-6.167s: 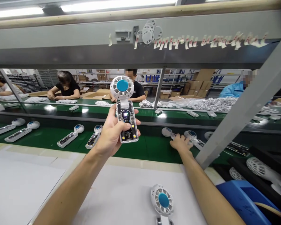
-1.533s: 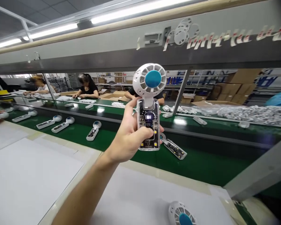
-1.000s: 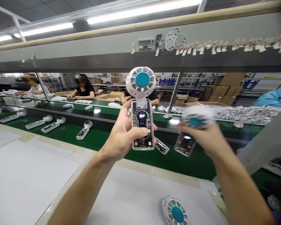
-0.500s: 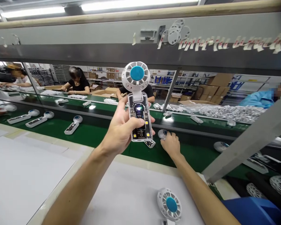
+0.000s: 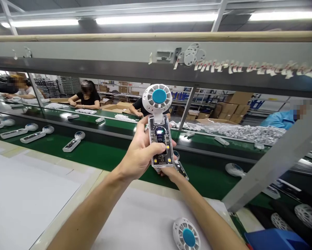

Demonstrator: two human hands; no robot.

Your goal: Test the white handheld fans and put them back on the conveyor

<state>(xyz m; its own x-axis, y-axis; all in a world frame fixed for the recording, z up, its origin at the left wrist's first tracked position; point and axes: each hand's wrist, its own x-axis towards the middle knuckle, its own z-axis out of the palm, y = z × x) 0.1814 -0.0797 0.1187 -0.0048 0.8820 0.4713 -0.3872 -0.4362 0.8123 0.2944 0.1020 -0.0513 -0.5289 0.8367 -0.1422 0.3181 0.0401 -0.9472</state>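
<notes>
My left hand (image 5: 139, 152) is closed around the clear-fronted handle of a small handheld fan (image 5: 159, 95), holding it upright in front of me. The fan has a white round head with a blue centre; a lit display shows on its dark circuit board, and my thumb presses the handle front. My right hand (image 5: 168, 171) reaches low over the green conveyor belt (image 5: 98, 149), behind the held fan. Its fingers are mostly hidden, with a bit of something white beside them. Just right of that hand, another fan (image 5: 181, 169) lies on the belt.
More fans (image 5: 74, 141) lie along the belt at left. One fan (image 5: 186, 234) rests on the white worktop (image 5: 135, 215) near me. A slanted metal post (image 5: 262, 166) and a blue bin (image 5: 278, 239) stand at right. Co-workers sit across the line.
My right hand has moved left from a fan on the belt to behind the held fan. My left hand keeps its hold. The view has tilted up slightly.
</notes>
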